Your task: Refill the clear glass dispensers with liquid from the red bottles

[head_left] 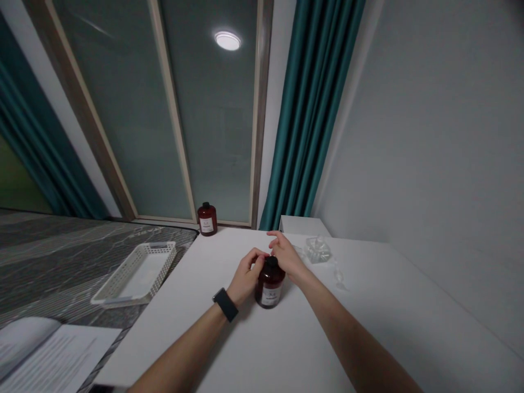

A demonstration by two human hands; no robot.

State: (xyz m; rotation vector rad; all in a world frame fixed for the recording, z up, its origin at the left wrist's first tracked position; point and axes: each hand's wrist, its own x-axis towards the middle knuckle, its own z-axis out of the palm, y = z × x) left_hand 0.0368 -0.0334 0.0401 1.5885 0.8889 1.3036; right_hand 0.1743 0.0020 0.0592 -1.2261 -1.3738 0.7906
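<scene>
A dark amber bottle (270,289) with a black cap and a white label stands upright on the white table, between my hands. My left hand (248,274), with a dark watch band on its wrist, is at the bottle's left shoulder; its thumb and fingers are bent together near the cap (271,261). Behind the cap, the fingertips of my right hand (285,255) come close to those of my left. The right index finger points out to the left while the other fingers curl in. Whatever lies between the fingertips is too small to make out.
A second amber bottle (207,219) stands at the table's far left corner. Crumpled clear plastic (317,250) lies right of my hands. Left of the table are a white basket (166,265) and an open book (69,355). A white box (303,225) stands beyond the far edge.
</scene>
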